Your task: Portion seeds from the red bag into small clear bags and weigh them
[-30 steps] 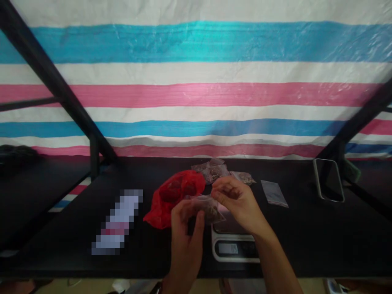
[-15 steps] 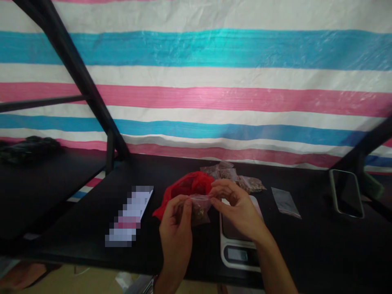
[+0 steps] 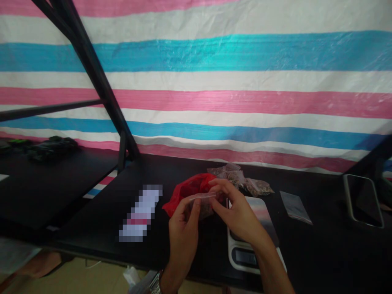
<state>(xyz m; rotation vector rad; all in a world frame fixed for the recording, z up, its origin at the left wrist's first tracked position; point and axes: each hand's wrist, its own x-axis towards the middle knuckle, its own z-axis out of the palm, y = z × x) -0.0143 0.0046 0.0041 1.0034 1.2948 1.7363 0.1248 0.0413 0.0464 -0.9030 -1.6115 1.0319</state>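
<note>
Between my two hands is a small clear zip bag (image 3: 204,205) with brownish contents, its top strip facing up. My left hand (image 3: 185,222) pinches the bag's left side between thumb and fingers. At the strip's right end, my right hand (image 3: 234,208) has its thumb and fingers closed on the edge. Behind the bag lies an open red plastic bag (image 3: 186,188), partly covered by my hands. A white kitchen scale (image 3: 266,216) sits under my right hand and forearm; its display is too blurred to read. Several filled zip bags (image 3: 259,186) lie behind the scale.
A flat zip bag (image 3: 295,207) lies right of the scale, and a phone (image 3: 364,201) is farther right. On the left is a pixelated pale rectangle (image 3: 142,214). A black metal frame (image 3: 92,69) slants up from the black table (image 3: 101,228) before a striped sheet (image 3: 229,102).
The view has shifted, so everything sits farther right. Both hands still hold the small bag, whose top strip now shows straighter between them.
</note>
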